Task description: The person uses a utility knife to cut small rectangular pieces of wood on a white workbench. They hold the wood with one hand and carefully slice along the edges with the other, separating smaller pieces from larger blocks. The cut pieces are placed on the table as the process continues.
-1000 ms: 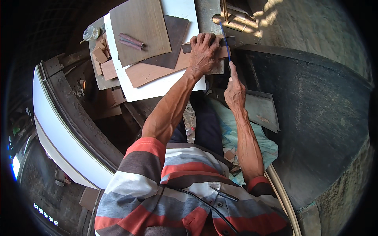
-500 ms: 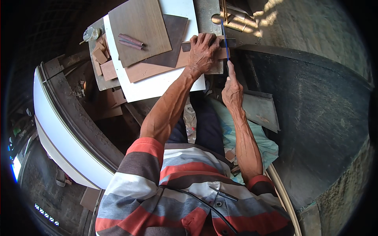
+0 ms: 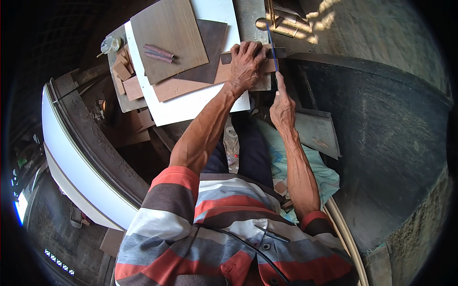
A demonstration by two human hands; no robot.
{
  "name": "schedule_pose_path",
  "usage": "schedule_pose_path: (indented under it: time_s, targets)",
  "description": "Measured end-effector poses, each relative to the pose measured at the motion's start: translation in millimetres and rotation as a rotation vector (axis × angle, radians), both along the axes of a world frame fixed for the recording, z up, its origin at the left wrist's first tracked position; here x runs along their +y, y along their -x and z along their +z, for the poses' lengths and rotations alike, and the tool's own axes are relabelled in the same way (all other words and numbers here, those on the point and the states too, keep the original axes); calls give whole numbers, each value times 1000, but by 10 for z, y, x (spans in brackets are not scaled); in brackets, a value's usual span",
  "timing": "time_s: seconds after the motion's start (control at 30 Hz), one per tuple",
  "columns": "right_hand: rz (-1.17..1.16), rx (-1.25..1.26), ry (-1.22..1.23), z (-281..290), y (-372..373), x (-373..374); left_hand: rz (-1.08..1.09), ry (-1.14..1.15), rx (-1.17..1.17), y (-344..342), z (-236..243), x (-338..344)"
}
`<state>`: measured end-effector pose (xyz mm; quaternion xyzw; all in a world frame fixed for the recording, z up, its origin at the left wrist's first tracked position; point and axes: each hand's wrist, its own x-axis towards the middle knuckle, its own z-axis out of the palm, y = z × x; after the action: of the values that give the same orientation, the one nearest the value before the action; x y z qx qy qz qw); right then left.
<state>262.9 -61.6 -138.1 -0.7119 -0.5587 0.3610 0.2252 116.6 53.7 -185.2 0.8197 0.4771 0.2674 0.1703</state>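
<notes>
My left hand (image 3: 246,64) presses down with curled fingers on a dark flat strip (image 3: 226,58) lying across a reddish-brown wooden board (image 3: 191,86) at the bench's right edge. Just right of it, my right hand (image 3: 283,109) is closed round the handle of a thin blue saw (image 3: 272,43), its index finger stretched along it. Seen almost edge-on, the saw crosses the board's end and points away from me. The handle is mostly hidden in my grip. Under the board lie a dark brown sheet (image 3: 215,38) and a white panel (image 3: 181,109).
A wood-grain sheet (image 3: 174,28) carries two reddish rolled pieces (image 3: 160,53). Small wooden blocks (image 3: 122,69) and a clear plastic container (image 3: 110,44) sit at the bench's left. A large dark panel (image 3: 372,128) stands on the right, a curved-looking white board (image 3: 76,157) on the left.
My right hand and the saw have shifted very slightly forward. My left hand stays pressed on the strip.
</notes>
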Motion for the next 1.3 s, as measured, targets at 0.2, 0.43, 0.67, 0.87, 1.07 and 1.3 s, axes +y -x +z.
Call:
schedule_pose_path:
  time_s: [0.2,0.43,0.67,0.87,1.07,1.3]
  targets:
    - [-17,1,-9,-23,-19,-326,7,-34,31,13,-94,4]
    - [-22,12,-46,103,-33,-336,34,12,222,-79,61,-17]
    - [-37,-23,-75,167,-77,-295,-27,7,148,-138,0,52]
    - [-49,-30,54,231,-112,-302,-20,-10,102,-192,-3,54]
    - [-82,-27,85,308,-100,-231,-34,-22,102,-254,-14,115]
    - [-49,-108,8,366,-153,-233,-74,-24,120,-256,52,199]
